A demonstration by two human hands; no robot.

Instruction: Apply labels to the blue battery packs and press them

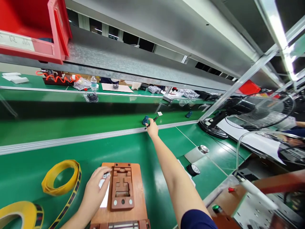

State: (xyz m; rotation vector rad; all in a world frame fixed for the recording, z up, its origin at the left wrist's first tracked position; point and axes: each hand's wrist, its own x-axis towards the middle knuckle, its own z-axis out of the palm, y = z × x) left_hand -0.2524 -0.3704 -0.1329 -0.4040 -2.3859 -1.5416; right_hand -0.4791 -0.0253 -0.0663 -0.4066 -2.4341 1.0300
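My right hand (152, 128) stretches out to the green conveyor belt (114, 124). It is closed round slim black tweezers (155, 118), with a small whitish piece (159, 113) at their far end. The fingers are at a small dark blue part (145, 120) on the belt; whether they grip it I cannot tell. My left hand (96, 186) is over the left side of a wooden board, thumb and fingers closed on a small silvery-white piece (106, 175). Right beside it is a brown fixture (122, 187) with a shaped recess. A white sheet (105, 195) lies partly under the hand.
Yellow tape rolls (62, 178) lie on the left. A white bottle (195, 154) and a round black gauge (193, 170) stand right of my arm. A black fan (235, 108) is farther right. The metal shelf (133, 63) with a red bin (54, 38) hangs overhead.
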